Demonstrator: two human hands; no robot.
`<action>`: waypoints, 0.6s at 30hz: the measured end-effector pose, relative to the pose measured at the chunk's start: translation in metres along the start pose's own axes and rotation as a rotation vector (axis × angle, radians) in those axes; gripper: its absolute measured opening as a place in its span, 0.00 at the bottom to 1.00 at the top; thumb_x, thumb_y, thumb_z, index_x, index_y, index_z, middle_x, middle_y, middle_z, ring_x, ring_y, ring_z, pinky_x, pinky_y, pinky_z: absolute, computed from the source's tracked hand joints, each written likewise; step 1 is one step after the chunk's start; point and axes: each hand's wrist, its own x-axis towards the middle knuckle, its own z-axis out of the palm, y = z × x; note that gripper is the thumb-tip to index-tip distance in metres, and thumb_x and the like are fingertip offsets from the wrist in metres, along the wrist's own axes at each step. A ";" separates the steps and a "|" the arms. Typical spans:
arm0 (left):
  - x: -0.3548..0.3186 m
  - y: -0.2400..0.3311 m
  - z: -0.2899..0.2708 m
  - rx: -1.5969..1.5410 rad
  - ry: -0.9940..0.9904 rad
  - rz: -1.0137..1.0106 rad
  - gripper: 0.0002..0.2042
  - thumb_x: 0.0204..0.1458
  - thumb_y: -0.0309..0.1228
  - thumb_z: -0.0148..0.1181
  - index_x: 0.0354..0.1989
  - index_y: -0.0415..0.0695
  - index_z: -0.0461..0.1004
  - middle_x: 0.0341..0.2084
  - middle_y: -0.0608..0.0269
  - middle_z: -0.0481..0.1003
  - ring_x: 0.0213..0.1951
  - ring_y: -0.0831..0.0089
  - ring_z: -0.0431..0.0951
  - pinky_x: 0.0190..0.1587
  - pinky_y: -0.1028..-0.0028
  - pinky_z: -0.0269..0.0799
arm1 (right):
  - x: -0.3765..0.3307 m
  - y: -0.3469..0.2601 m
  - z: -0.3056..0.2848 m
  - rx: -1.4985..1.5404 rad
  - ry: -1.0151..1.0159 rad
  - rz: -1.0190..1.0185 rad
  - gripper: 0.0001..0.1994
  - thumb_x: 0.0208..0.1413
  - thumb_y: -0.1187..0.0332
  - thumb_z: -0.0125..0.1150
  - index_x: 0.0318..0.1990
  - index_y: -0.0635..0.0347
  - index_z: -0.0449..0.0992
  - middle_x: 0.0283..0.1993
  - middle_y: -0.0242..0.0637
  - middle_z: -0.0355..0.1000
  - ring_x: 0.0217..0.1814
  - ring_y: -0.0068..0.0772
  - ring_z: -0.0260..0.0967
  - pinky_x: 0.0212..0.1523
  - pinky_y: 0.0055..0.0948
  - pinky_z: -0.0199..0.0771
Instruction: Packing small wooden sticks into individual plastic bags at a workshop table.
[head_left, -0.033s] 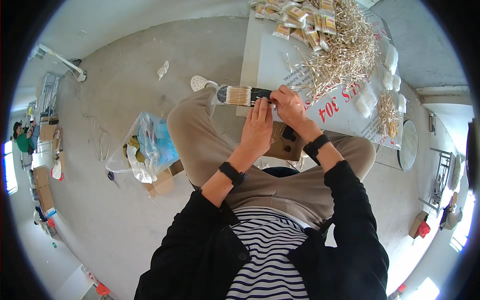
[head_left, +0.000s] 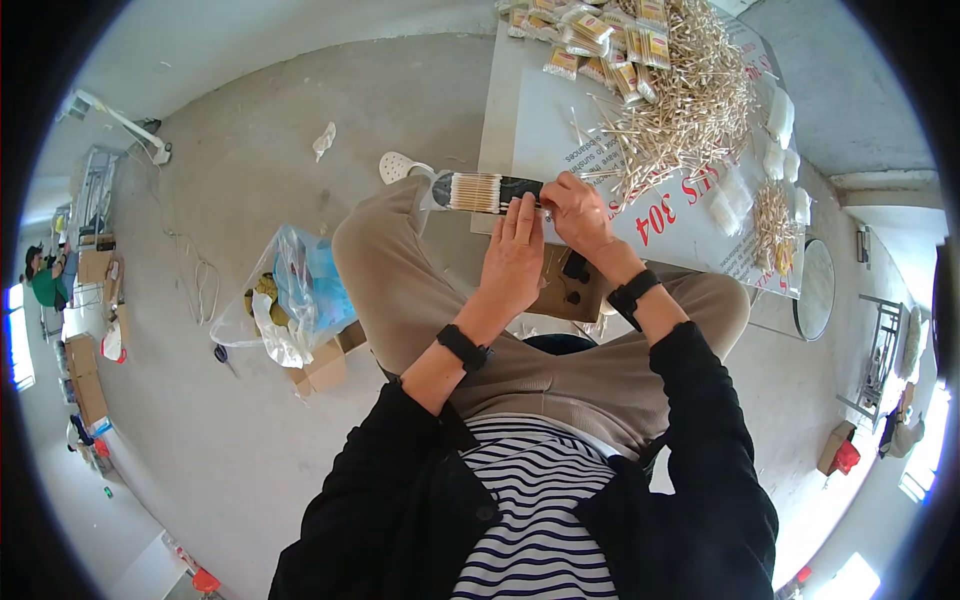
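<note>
Both hands meet over one small packet of cotton swabs [head_left: 487, 192], a clear sleeve with a dark end, held level just past the person's knees at the near edge of the low table [head_left: 530, 120]. The left hand [head_left: 512, 262] lies flat along the packet's near side, fingers stretched out and pressing on it rather than curled round it. The right hand [head_left: 578, 212] is closed over the packet's right end, fingertips pinched down where the sleeve opens — whether that end is sealed yet I cannot tell, since the fingers cover it.

As for progress, this looks like a job with a good deal left. Beyond the right hand, further up the table, a big loose heap of swabs [head_left: 690, 100] is still unpacked, with strays trailing toward the grip. Past that heap, at the far edge, sits a row of filled packets [head_left: 590, 40] — a modest stack beside what remains. To the right of the grip lie small white bundles [head_left: 780, 115] and another small pile of swabs [head_left: 770, 215]. Off to the left of the hands, on the floor, a plastic bag [head_left: 285, 295] sits beside a cardboard box [head_left: 325, 368].
</note>
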 end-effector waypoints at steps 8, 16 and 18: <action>0.001 -0.002 -0.003 0.059 -0.073 0.030 0.47 0.36 0.31 0.75 0.68 0.30 0.57 0.70 0.47 0.53 0.71 0.49 0.55 0.70 0.58 0.56 | 0.054 0.028 -0.022 -0.304 0.041 0.315 0.05 0.53 0.68 0.62 0.36 0.55 0.78 0.38 0.41 0.74 0.41 0.52 0.76 0.44 0.46 0.76; 0.001 0.001 -0.005 0.062 -0.055 0.046 0.47 0.35 0.31 0.76 0.67 0.31 0.58 0.70 0.48 0.54 0.70 0.50 0.56 0.69 0.58 0.57 | 0.053 0.042 -0.008 -0.271 -0.039 0.370 0.04 0.55 0.67 0.58 0.34 0.55 0.76 0.40 0.43 0.75 0.43 0.53 0.76 0.44 0.48 0.76; 0.000 0.000 -0.005 0.065 -0.035 0.038 0.48 0.34 0.31 0.75 0.67 0.31 0.58 0.70 0.47 0.53 0.70 0.50 0.57 0.69 0.58 0.57 | 0.042 0.036 -0.009 -0.234 -0.084 0.245 0.03 0.54 0.69 0.57 0.33 0.55 0.76 0.39 0.43 0.74 0.41 0.53 0.76 0.42 0.48 0.76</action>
